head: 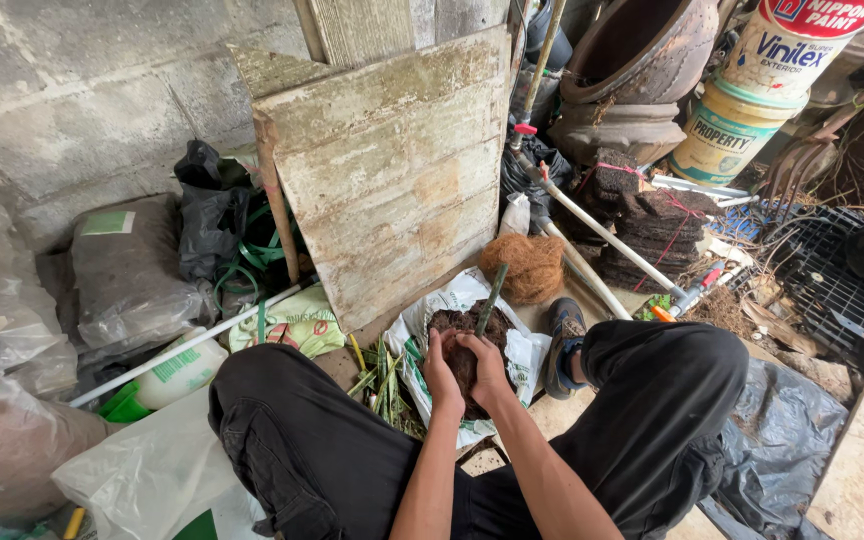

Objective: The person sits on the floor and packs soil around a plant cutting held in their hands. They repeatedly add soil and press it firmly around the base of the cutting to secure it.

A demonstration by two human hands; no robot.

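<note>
I squat with my knees apart in black trousers. Both my hands press around a dark ball of soil (462,330) from which a green stem (492,297) sticks up. My left hand (440,375) cups its left side and my right hand (489,368) grips its front and right side. The ball sits over an open white plastic bag (527,350) on the ground between my legs. Cut green stems and leaves (382,380) lie just left of the bag.
A weathered wooden board (392,170) leans on the concrete wall ahead. A brown coir clump (524,268), white pipes (597,230), dark fibre blocks (652,215), clay pots and paint buckets (752,90) crowd the right. Filled plastic sacks (127,275) and a white bottle (177,375) lie left.
</note>
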